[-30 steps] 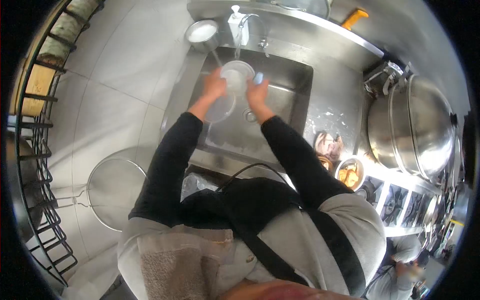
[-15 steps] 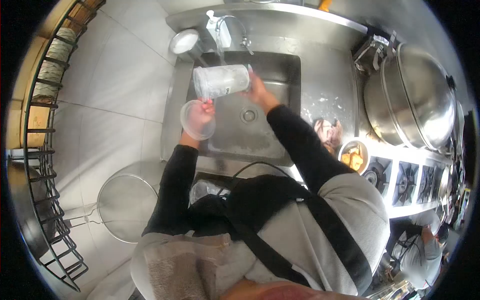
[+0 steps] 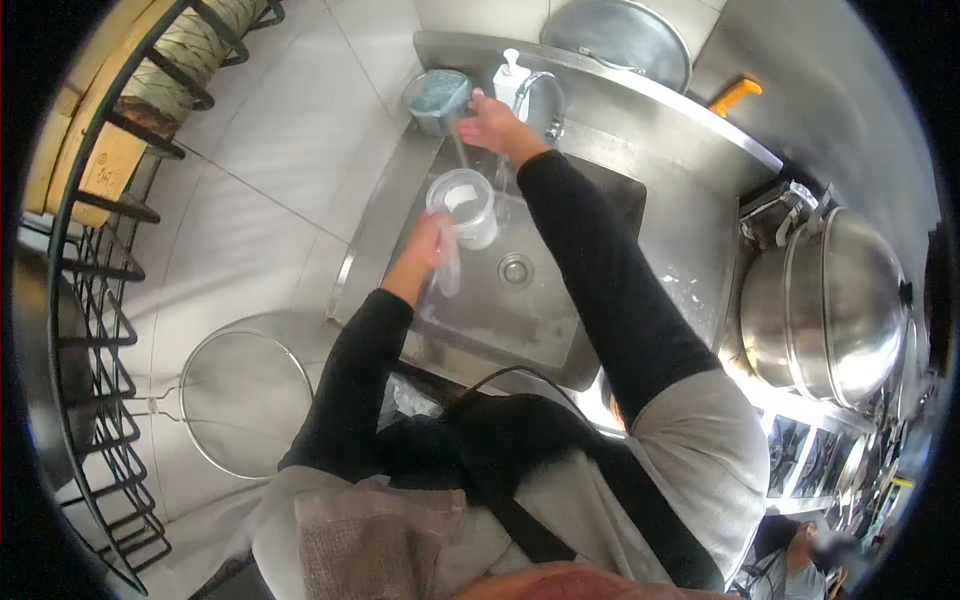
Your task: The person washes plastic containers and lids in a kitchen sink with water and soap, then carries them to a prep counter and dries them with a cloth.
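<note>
My left hand (image 3: 428, 240) is closed on the rim of a clear plastic container (image 3: 479, 232), held over the sink with its open top tilted towards me. The same hand also grips a round clear lid (image 3: 450, 268), seen nearly edge-on. At the sink's far left corner, my right hand (image 3: 490, 124) has its fingers against a blurred blue-green scrubbing pad (image 3: 440, 94). The pad covers most of a metal cup there. Beside this hand is a curved tap (image 3: 552, 95), and a thin stream of water falls near the container.
The steel sink (image 3: 545, 315) has a round drain. A white pump bottle (image 3: 508, 80) stands behind it. A large wire-handled strainer (image 3: 245, 400) lies at left beside a black wire rack (image 3: 115, 400). Large domed steel pots (image 3: 835, 300) stand at right. Another person (image 3: 800, 560) is at lower right.
My right hand has let go of the container and moved to the metal cup, where the blue-green pad now shows. My left hand keeps the container and lid. The view has shifted.
</note>
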`<state>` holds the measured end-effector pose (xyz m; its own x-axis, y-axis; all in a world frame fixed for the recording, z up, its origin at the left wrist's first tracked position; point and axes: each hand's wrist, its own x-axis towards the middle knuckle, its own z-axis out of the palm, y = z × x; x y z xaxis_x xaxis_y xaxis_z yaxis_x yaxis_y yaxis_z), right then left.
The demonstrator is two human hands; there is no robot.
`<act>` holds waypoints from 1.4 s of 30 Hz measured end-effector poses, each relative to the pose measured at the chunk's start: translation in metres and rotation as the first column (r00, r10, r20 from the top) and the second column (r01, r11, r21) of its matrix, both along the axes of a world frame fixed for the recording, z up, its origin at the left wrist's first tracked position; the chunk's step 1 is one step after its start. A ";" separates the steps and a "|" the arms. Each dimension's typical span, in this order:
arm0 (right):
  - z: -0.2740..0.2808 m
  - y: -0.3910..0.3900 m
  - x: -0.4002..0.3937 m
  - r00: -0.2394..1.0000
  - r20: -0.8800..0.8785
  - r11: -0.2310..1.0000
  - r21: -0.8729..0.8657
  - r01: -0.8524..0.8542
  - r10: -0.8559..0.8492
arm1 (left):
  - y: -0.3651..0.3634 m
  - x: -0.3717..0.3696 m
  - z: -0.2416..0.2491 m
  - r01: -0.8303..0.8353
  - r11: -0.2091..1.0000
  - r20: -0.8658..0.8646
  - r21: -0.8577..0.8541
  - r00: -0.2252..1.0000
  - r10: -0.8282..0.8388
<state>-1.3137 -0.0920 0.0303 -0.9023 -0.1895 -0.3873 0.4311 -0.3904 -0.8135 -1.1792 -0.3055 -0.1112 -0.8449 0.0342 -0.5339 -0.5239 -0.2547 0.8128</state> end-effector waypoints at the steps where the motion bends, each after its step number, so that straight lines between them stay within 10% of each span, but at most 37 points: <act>1: -0.006 0.014 -0.003 0.999 -0.025 0.988 0.154 0.025 -0.022 | -0.001 -0.009 0.006 0.072 0.992 -0.028 -0.099 0.997 -0.076; 7: -0.031 0.045 -0.003 0.983 -0.139 0.993 0.002 -0.117 0.117 | 0.039 -0.069 0.036 0.137 0.749 -0.258 -0.648 0.886 -0.385; 10: -0.020 0.061 0.022 0.923 -0.384 0.495 0.804 0.331 0.006 | 0.067 -0.108 0.030 0.016 0.491 -0.347 -0.871 0.688 -0.637; 13: 0.034 0.074 0.038 0.359 -0.933 0.248 0.355 0.901 0.029 | 0.112 -0.148 0.043 -0.049 0.010 -0.028 -0.999 0.396 -0.918; 15: 0.027 0.086 0.032 0.141 -0.981 0.322 0.178 0.930 0.136 | 0.142 -0.159 0.049 0.061 0.014 0.013 -0.998 0.422 -0.906; 18: 0.007 0.110 0.033 0.421 -0.896 0.535 0.290 0.793 -0.139 | 0.170 -0.139 0.091 -0.037 0.030 -0.040 -0.999 0.310 -0.950; 20: -0.018 0.123 0.048 0.663 -0.435 0.619 0.262 0.740 -0.609 | 0.177 -0.155 0.068 -0.042 -0.069 0.052 -0.997 0.331 -0.942; 23: -0.096 0.134 0.056 0.739 0.115 0.746 0.043 0.664 -0.664 | 0.174 -0.149 0.094 0.113 -0.197 0.225 -0.974 0.361 -0.905; 25: -0.106 0.121 0.061 0.624 0.406 0.688 0.014 0.726 -0.667 | 0.156 -0.141 0.080 0.136 -0.117 0.163 -0.984 0.403 -0.900; 29: -0.088 0.121 0.049 0.746 0.225 0.410 -0.719 0.561 -0.627 | 0.088 -0.134 0.020 0.286 0.288 0.023 -0.914 0.745 -0.666; 32: -0.107 0.113 0.034 0.835 0.189 0.705 -0.459 0.541 -0.517 | 0.043 -0.109 -0.009 0.222 0.868 -0.067 -0.444 0.958 -0.280; 37: -0.121 0.089 0.021 0.591 0.408 0.623 -0.067 0.779 -0.696 | 0.027 -0.055 0.023 0.066 0.946 -0.131 -0.318 0.985 -0.113; 40: -0.118 0.078 0.010 0.738 0.232 0.539 -0.552 0.636 -0.633 | 0.030 -0.046 0.026 -0.024 0.972 -0.148 -0.232 0.989 -0.011; 42: -0.112 0.058 0.017 0.907 -0.107 0.882 -0.302 0.360 -0.407 | 0.035 -0.046 0.028 -0.081 0.979 -0.126 -0.187 0.990 0.058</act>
<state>-1.2968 -0.0340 -0.0816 -0.9709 0.1088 -0.2132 0.0737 -0.7117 -0.6986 -1.2251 -0.2705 -0.0835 -0.8995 -0.1197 -0.4202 -0.4069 -0.1207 0.9055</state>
